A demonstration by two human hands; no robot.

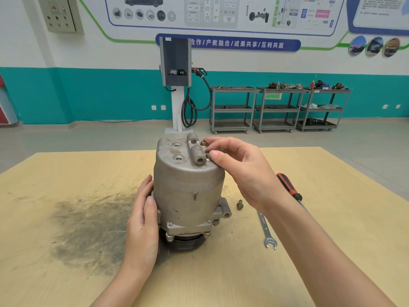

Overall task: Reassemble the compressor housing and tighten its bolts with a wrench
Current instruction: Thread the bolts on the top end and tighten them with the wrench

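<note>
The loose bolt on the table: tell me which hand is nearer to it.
Right. The right hand is up over the bolt, its wrist just beside it; the left hand is across the compressor.

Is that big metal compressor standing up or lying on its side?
Standing upright. The compressor rests on its black pulley end on the table, its bolted top facing up, and the left hand rests against its side.
</note>
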